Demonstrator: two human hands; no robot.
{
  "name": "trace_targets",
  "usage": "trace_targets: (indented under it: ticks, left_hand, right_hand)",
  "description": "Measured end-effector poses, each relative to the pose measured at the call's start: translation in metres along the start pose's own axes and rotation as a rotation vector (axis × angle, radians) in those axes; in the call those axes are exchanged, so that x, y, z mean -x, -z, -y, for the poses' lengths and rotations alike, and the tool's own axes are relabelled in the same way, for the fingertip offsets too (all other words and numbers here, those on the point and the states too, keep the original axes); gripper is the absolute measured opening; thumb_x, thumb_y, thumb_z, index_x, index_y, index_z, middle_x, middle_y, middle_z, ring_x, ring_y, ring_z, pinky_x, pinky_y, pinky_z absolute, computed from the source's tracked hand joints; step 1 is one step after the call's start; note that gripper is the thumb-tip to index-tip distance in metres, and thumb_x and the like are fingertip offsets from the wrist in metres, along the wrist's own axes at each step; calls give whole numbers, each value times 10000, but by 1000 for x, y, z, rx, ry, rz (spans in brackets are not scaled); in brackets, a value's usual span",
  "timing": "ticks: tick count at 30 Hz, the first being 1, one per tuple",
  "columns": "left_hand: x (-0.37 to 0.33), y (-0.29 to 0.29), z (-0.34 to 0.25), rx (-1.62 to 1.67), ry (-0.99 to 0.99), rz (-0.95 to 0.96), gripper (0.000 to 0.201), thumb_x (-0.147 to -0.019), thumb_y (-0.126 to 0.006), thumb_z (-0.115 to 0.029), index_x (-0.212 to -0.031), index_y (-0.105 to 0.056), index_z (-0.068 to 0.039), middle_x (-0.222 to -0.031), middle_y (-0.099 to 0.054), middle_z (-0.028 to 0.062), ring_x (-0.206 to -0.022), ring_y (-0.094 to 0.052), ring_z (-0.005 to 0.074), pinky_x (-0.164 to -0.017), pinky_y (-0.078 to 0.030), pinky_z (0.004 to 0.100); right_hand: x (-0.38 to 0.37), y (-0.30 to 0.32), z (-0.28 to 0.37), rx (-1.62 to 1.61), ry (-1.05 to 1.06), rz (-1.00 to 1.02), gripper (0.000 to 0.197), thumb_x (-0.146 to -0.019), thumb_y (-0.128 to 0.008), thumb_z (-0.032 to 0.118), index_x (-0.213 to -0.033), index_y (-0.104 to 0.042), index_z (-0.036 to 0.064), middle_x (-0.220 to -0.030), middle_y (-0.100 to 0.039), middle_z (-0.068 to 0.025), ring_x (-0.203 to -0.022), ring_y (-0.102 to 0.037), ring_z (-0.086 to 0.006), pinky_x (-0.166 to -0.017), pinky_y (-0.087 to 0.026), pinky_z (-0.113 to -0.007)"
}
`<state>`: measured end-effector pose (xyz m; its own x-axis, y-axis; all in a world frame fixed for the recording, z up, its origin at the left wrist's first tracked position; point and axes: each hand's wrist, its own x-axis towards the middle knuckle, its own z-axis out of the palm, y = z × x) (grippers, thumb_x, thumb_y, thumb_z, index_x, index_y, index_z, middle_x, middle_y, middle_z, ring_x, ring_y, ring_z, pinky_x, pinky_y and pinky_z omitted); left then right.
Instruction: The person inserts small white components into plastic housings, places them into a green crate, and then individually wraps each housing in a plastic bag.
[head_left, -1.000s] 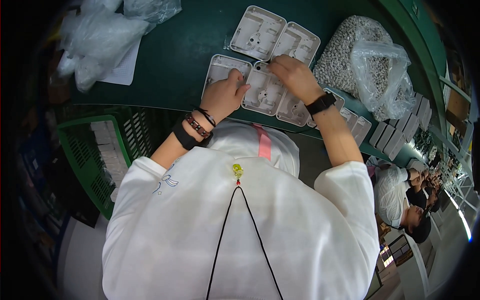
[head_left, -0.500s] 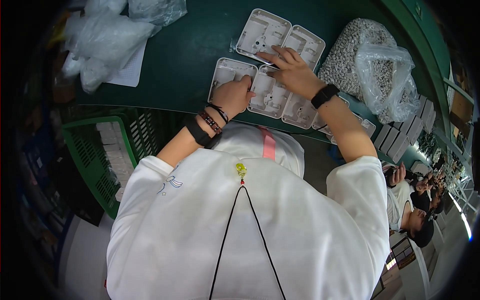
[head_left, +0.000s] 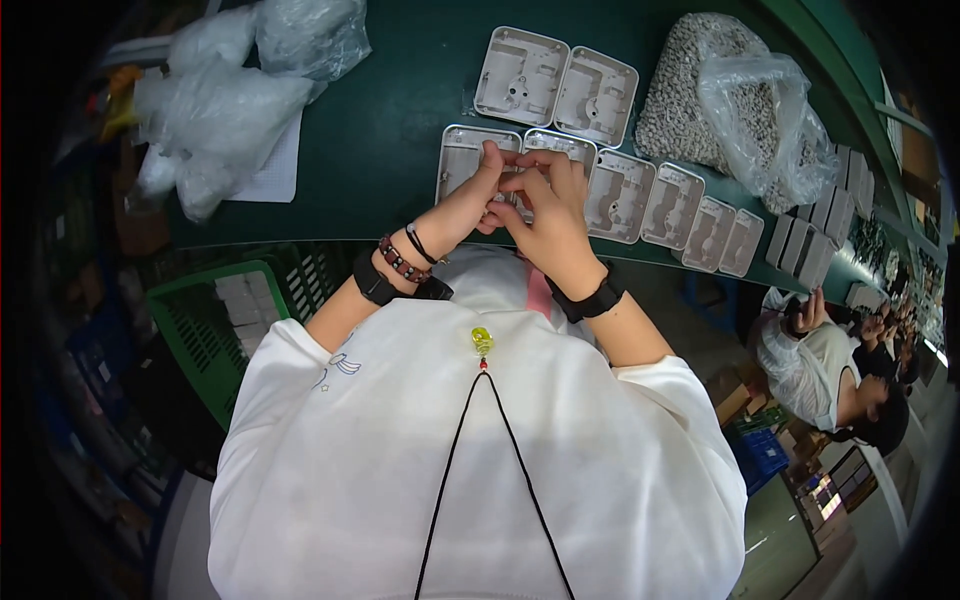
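My two hands meet above the near row of pale grey plastic housings, fingertips touching. My left hand [head_left: 466, 204] is closed with its thumb up, its fingers curled toward the right hand. Thumb and fingers of my right hand [head_left: 553, 220] are pinched together against the left fingers. Whatever sits between them is too small or hidden to name. Beneath the left hand lies an open housing [head_left: 462, 150], and another housing [head_left: 570, 145] is partly covered by the right hand. Beyond them, two open housings [head_left: 522, 72] stand side by side, with moulded ribs and small round details inside.
More housings [head_left: 620, 197] continue rightward along the green table's [head_left: 400, 100] near edge. A clear bag of small grey parts [head_left: 690, 95] stands at back right, beside stacked grey pieces [head_left: 800, 250]. Plastic bags [head_left: 225, 125] lie at left, above a green crate [head_left: 205, 350]. Another person [head_left: 815, 375] sits at right.
My right hand has drawn back from the far housings, and my left has lifted from the near left one. Both hands now meet above the near row. The view has shifted slightly.
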<state>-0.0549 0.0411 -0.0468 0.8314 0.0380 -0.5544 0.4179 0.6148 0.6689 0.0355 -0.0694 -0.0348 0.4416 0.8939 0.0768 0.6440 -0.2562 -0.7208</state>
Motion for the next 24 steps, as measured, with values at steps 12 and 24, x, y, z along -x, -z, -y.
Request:
trace_targets:
  ticks: [12, 24]
  left_hand:
    - [3, 11, 17, -433, -241, -31, 393, -906, -317, -429, -948, -465, -67, -723, -439, -29, -604, -352, 52, -508, -288, 180]
    - [-10, -9, 8, -51, 165, 206, 258, -911, -368, -315, -804, -451, -96, -647, -338, -55, -528, -239, 45, -454, -202, 176]
  right_hand:
    - [15, 13, 10, -281, -163, -126, 114, -698, -614, 13, -805, -578, 19, -792, -575, -86, -701, -573, -193, -673, -429, -293]
    - [22, 38, -28, -462, -324, 178, 110, -734, -589, 7, -837, -556, -18, -750, -574, -64, -668, -571, -147, -574, -452, -249]
